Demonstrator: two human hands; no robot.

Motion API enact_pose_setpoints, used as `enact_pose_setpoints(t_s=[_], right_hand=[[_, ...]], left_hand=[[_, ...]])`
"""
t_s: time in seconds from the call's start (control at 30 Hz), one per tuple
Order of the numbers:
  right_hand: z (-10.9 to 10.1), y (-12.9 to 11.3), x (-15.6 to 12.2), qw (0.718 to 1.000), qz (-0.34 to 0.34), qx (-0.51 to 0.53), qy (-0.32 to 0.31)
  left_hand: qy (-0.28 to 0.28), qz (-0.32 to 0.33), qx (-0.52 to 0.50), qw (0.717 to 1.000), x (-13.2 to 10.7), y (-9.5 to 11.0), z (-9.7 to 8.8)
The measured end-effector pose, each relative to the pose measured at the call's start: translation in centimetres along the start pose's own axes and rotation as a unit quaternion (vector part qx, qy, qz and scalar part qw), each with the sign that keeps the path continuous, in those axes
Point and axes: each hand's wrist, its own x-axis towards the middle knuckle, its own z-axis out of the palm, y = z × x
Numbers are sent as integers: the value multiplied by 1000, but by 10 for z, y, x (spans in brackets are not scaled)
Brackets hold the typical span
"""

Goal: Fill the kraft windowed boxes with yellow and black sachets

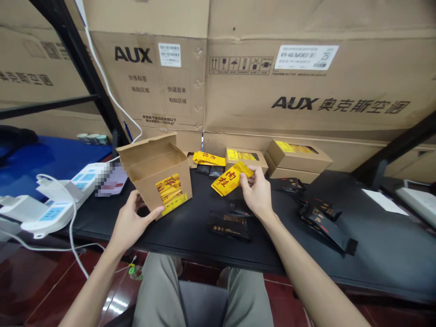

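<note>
My left hand (136, 215) grips the lower left corner of an open brown cardboard box (143, 179), tilted on the black table. Yellow packets (170, 193) show through the window in its front, and its lid stands up at the back. Between the thumb and fingers of my right hand (256, 190) is a yellow packet (229, 178) with red characters, held above the table to the right of the box. Below that hand lie black packets (229, 225). More yellow packets (209, 158) lie behind, on top of black ones.
Closed brown boxes (294, 159) stand at the back, two of them stacked. Several black packets (327, 227) lie on the right of the table (381, 240). A white power strip (57, 213) with cables and a phone (114, 179) are at left. Large cartons (238, 100) rise behind.
</note>
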Motion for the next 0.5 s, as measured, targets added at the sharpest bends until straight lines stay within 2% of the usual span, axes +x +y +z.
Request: enact_pose_setpoints(t_s=[0.23, 0.5], right_hand=[[0, 2, 1, 1000, 6, 7, -8], [2, 6, 0, 1000, 11, 20, -14]], left_hand=[[7, 21, 3, 1000, 0, -3, 0], [-4, 14, 6, 1000, 0, -3, -1]])
